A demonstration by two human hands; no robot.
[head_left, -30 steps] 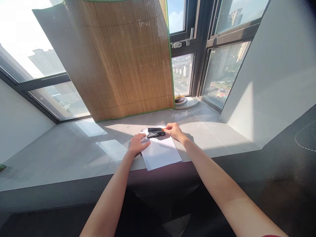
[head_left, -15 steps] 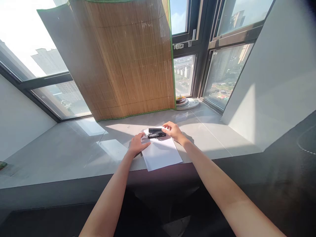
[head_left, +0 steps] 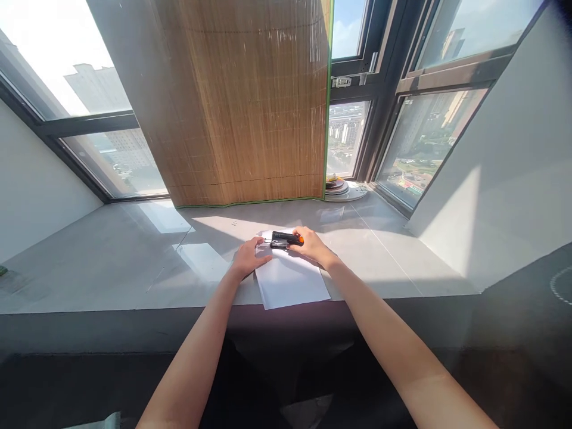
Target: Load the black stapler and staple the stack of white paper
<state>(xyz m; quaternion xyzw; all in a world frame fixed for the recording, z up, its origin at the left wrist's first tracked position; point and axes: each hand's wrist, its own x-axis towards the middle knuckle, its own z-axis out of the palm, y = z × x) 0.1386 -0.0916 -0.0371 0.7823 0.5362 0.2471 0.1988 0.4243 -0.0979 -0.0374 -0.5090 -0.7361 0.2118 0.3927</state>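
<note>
A black stapler (head_left: 280, 239) with an orange patch at its right end lies across the far end of a white sheet of paper (head_left: 292, 280). My right hand (head_left: 311, 244) is closed round the stapler's right end. On the paper's left edge rests my left hand (head_left: 250, 256), thumb stretched over the sheet and fingers apart from it, pointing toward the stapler's left end. A thin metal strip shows at that left end, near my left fingertips; whether they touch it I cannot tell. How many sheets lie there is not clear.
The paper lies on a grey tiled windowsill (head_left: 214, 298), its near corner at the front edge. A bamboo blind (head_left: 250, 119) with green edging hangs behind. Stacked plates (head_left: 342, 189) stand at the back right by the window. Small bits (head_left: 234, 223) lie left of the paper.
My right hand has closed lower round the stapler, whose two black parts now sit closer together. An orange patch has come into sight. My left hand stays nearly in place; the view has shifted slightly.
</note>
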